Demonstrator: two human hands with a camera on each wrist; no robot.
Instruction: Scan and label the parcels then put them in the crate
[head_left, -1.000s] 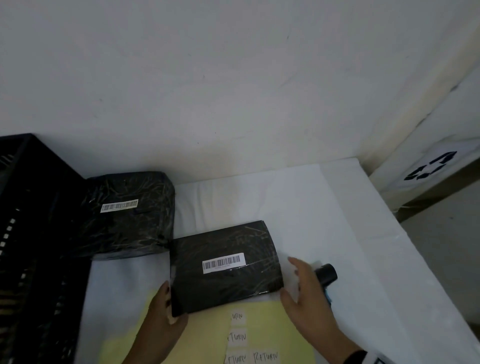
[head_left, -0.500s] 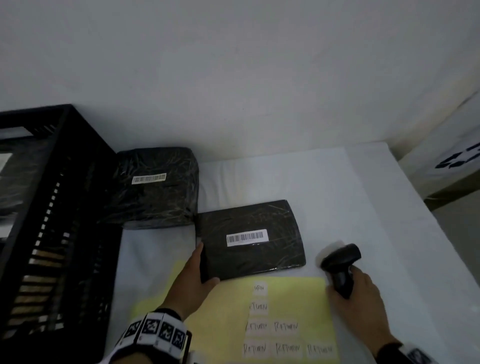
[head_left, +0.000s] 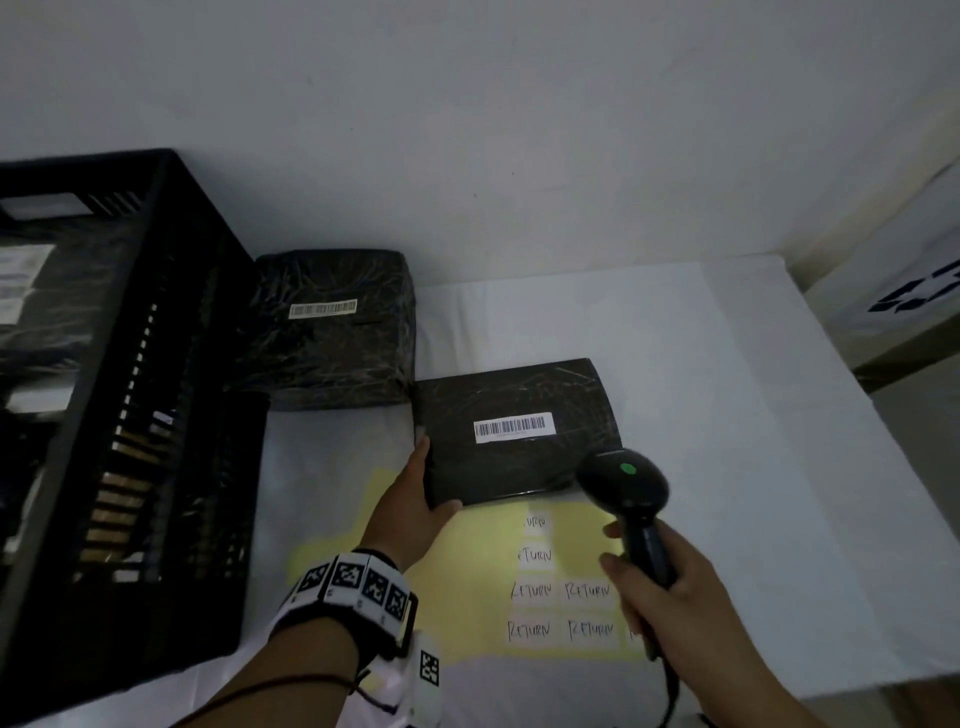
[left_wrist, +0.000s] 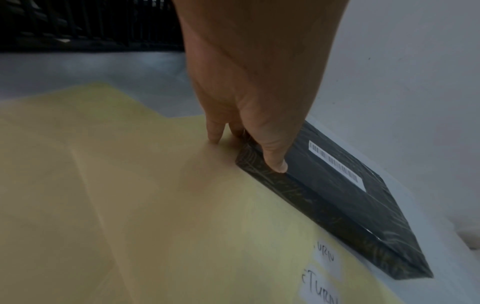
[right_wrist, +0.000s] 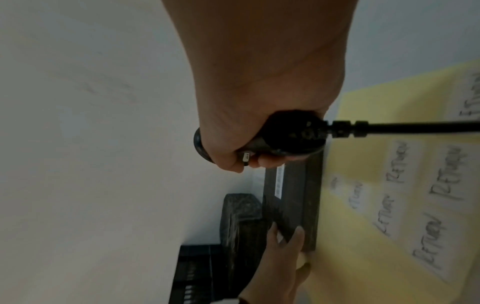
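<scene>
Right hand (head_left: 670, 592) is clamped round the scanner (head_left: 623, 483) handle, fingers curled on the grip, cable trailing back toward the wrist. Left hand (head_left: 415, 499) is pinching the near-left corner of the flat parcel (head_left: 519, 431) — thumb on the top edge, other fingers down on the yellow sheet (head_left: 467, 582) beside it.

Change since a second ago: the scanner was lying on the table at the parcel's right with the right hand only reaching for it; half a second ago it was gripped low beside the sheet; now it is lifted, head over the parcel's near-right corner, green indicator lit on top. The parcel has not been moved and is pinned throughout. Read as: scan step in progress or just registered; labelling and crating not yet done.

Parcel is lying flat on the white table (head_left: 727, 364), barcode label (head_left: 514, 427) face up. Long axis runs left–right, slightly rotated, right end further away. Barcode runs along the same axis. Near edge overlaps the yellow sheet's far edge, where the RETURN stickers (head_left: 535, 590) are laid out.

Second parcel (head_left: 337, 332), thicker, sits behind-left, touching the crate (head_left: 130, 415) wall, barcode up. Labelled parcels appear to be in the crate already — too dark to confirm.
</scene>
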